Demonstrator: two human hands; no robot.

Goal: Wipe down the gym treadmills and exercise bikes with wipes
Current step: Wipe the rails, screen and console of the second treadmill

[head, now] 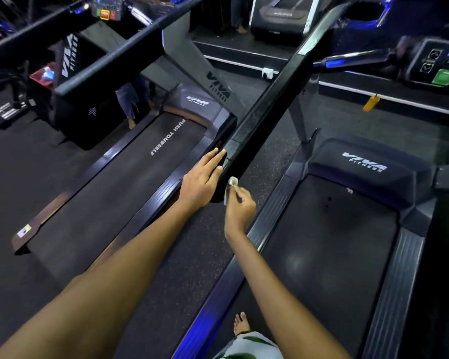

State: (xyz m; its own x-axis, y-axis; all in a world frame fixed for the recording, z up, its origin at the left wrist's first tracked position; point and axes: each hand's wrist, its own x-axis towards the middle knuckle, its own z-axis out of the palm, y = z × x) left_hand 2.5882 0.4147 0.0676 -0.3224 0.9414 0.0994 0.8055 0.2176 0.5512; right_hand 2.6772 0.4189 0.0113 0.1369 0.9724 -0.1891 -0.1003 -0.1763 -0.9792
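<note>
Head view: small crumpled white wipe (231, 186) pinched in right hand (240, 209) against glossy black treadmill handrail (267, 110); left hand (201, 181) flat, fingers straight, on rail's end.

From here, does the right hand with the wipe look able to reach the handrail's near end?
Probably yes: the right hand holds the wipe right beside the handrail, nothing between.

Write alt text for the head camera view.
A person's right hand pinches a white wipe against the near end of a black treadmill handrail, while the left hand rests flat on it. Two treadmill belts flank the rail.
</note>
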